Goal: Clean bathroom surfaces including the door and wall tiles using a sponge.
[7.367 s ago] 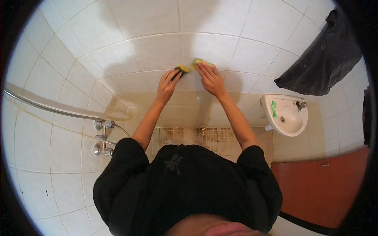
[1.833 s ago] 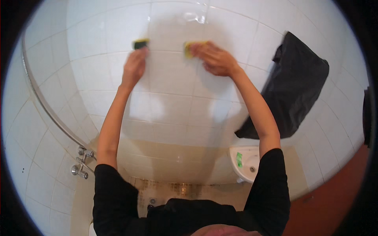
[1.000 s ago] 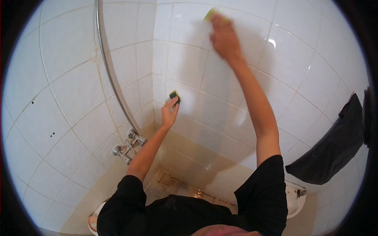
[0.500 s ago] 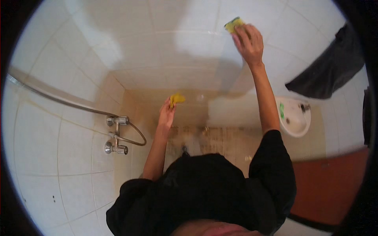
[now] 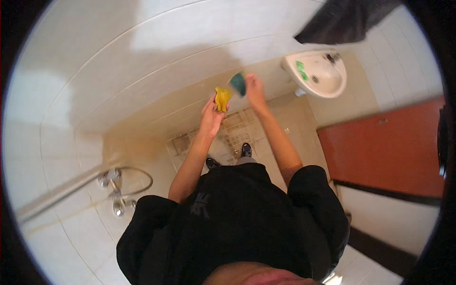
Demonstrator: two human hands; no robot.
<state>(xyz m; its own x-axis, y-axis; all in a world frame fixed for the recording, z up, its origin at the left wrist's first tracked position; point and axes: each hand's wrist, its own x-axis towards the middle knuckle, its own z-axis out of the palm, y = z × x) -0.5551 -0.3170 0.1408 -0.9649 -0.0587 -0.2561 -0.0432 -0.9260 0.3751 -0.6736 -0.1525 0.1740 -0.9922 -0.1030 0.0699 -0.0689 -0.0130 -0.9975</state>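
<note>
A crumpled yellow cloth (image 5: 222,99) is pinched in my left hand (image 5: 212,118), in front of my body and above the floor. Close by on its right, my right hand (image 5: 255,91) grips a scrubbing sponge (image 5: 238,84) by one edge, its dark green face showing. A narrow gap separates the cloth from the sponge. Neither hand touches the tiled wall (image 5: 185,28). The right hand is slightly blurred, and its fingertips behind the sponge are hidden.
A white washbasin (image 5: 323,78) with a green item on its rim hangs at right, below a dark cloth (image 5: 344,21). Further right is a reddish-brown door (image 5: 384,147). Shower taps (image 5: 114,190) with a hose are mounted at left. My shoes (image 5: 246,150) stand on the tiled floor.
My right hand has come down off the wall with the sponge, towards the left hand, and the sponge's green face now shows. My view has turned right, towards the basin and door.
</note>
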